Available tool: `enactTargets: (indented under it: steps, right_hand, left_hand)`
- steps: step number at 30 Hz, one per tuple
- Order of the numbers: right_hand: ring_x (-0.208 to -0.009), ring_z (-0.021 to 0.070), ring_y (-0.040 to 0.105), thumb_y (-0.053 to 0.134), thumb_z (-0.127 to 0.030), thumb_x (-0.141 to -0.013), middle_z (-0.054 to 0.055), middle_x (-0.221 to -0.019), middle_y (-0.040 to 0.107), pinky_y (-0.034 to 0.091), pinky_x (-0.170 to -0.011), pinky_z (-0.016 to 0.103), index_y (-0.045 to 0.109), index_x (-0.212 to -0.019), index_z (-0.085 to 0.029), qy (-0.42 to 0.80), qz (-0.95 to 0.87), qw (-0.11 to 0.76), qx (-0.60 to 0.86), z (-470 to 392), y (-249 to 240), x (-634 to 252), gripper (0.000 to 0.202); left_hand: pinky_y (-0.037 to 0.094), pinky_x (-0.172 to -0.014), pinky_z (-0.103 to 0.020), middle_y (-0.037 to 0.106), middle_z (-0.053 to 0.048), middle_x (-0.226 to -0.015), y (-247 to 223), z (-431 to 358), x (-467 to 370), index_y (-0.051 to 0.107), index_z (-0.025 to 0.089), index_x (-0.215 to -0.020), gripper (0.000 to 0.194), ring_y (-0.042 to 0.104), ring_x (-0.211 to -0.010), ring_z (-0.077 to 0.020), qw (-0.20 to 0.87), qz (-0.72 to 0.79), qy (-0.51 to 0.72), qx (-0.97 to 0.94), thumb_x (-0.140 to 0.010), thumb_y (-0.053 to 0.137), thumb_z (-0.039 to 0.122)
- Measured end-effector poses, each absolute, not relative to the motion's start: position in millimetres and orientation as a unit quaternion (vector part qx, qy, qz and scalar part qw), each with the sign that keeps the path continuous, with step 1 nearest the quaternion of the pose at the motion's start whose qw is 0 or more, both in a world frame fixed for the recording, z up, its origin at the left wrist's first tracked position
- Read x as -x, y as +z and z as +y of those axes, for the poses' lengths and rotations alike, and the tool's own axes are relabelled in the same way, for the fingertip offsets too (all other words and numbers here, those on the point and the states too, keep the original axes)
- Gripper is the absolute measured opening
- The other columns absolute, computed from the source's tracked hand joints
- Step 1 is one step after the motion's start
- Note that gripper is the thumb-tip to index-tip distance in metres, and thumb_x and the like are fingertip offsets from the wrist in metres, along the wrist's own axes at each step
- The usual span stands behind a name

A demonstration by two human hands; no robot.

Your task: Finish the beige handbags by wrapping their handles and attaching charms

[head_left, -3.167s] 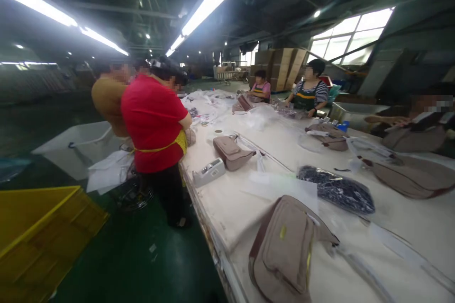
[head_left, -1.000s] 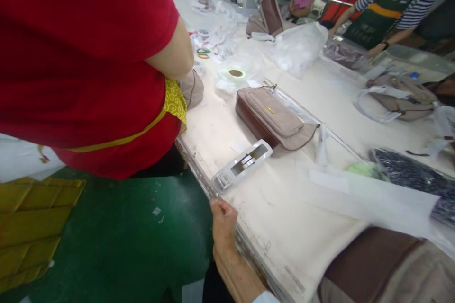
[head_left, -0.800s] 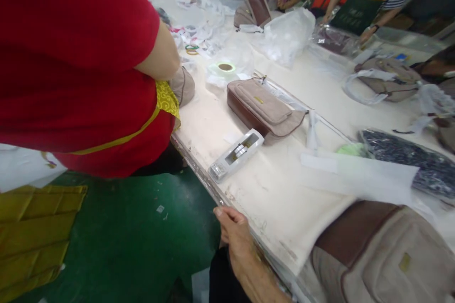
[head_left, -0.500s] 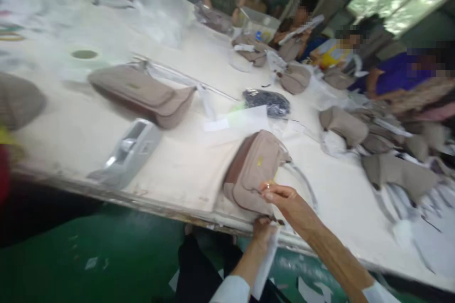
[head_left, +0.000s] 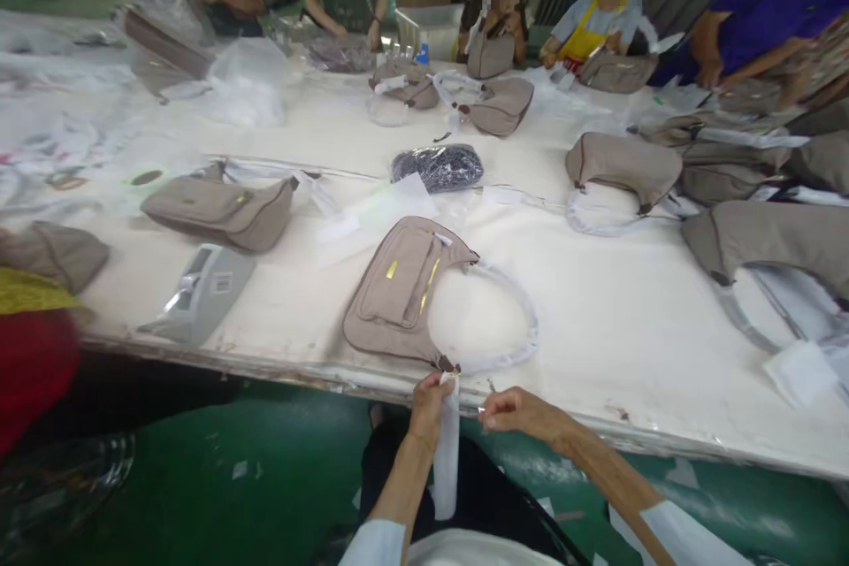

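Observation:
A taupe handbag [head_left: 388,283] lies flat at the front of the table, its strap [head_left: 531,309] wrapped in white and curving out to the right. At the bag's near corner, by its metal fitting, my left hand [head_left: 428,411] is closed on a white wrapping strip [head_left: 447,460] that hangs below the table edge. My right hand [head_left: 523,416] is just to the right, apart from the bag, its fingers pinched. A tiny whitish piece shows at those fingertips, seemingly a bit of clear tape.
A grey tape dispenser [head_left: 202,292] stands on the left near another taupe bag [head_left: 222,212]. Beyond the front bag lie white paper sheets [head_left: 378,208] and a dark plastic-wrapped bundle [head_left: 438,166]. More bags [head_left: 620,164] cover the right side. Several people work across the table.
My view has swung round and levelled. The handbag now lies flatter, with its strap spread out. My right hand has moved from the bag's front to beside my left hand.

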State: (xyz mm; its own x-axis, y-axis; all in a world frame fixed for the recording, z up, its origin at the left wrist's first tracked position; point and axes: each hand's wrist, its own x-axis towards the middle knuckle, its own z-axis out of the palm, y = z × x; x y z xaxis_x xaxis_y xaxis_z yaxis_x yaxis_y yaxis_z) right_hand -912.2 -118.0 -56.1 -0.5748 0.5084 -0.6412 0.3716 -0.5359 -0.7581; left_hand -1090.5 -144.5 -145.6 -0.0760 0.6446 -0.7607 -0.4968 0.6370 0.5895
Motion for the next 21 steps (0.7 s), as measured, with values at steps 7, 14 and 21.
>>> enactTargets:
  steps: [7, 14, 21]
  right_hand:
    - [-0.067, 0.0118, 0.05, 0.058, -0.038, -0.072, 0.0, -0.069, 0.06, 0.039, -0.066, 0.025, 0.065, -0.075, -0.016, 0.711, -0.578, 0.001, 0.4, -101, -66, 922, 0.024]
    - [-0.056, 0.008, 0.039, 0.058, -0.037, -0.066, -0.004, -0.058, 0.05, 0.031, -0.056, 0.023, 0.064, -0.07, -0.014, 0.688, -0.608, -0.04, 0.394, -84, -85, 947, 0.024]
    - [-0.051, 0.0057, 0.031, 0.059, -0.035, -0.062, -0.006, -0.05, 0.042, 0.023, -0.05, 0.023, 0.066, -0.066, -0.013, 0.64, -0.638, -0.099, 0.418, -65, -84, 953, 0.023]
  left_hand:
    - [0.033, -0.049, -0.023, 0.059, 0.003, -0.051, -144, -151, 1085, 0.064, 0.014, -0.067, 0.025, 0.048, -0.046, -0.009, 0.657, 0.604, 0.45, -0.04, -0.048, 0.074, 0.026]
    - [0.035, -0.05, -0.023, 0.06, 0.002, -0.054, -146, -153, 1085, 0.061, 0.014, -0.07, 0.031, 0.05, -0.048, -0.0101, 0.671, 0.572, 0.472, -0.014, -0.047, 0.076, 0.027]
    - [0.032, -0.049, -0.023, 0.058, 0.003, -0.053, -142, -156, 1087, 0.062, 0.014, -0.071, 0.026, 0.046, -0.047, -0.0084, 0.689, 0.534, 0.49, -0.002, -0.051, 0.073, 0.026]
